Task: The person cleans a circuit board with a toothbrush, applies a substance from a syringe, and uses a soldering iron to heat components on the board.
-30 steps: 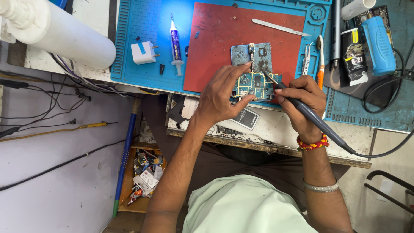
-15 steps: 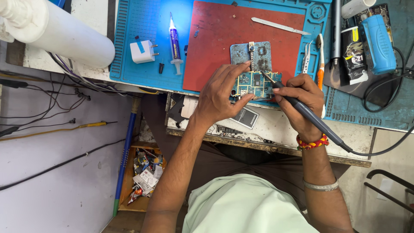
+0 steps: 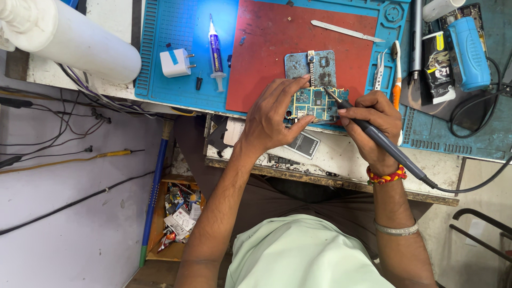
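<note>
Single head-worn view, looking steeply down from above the person's own pale green shirt (image 3: 298, 250) and forearms. Faces the blue silicone work mat (image 3: 170, 32) on the bench, at arm's length. Frame also takes in the grey floor with loose cables (image 3: 64, 213) at left. No second view.

Right hand (image 3: 373, 120) shifted slightly toward left hand (image 3: 274, 114); soldering iron (image 3: 368, 128) tip now lower on circuit board (image 3: 314, 101), nearer left fingertips. Left index finger stretched further along board's upper edge.
</note>
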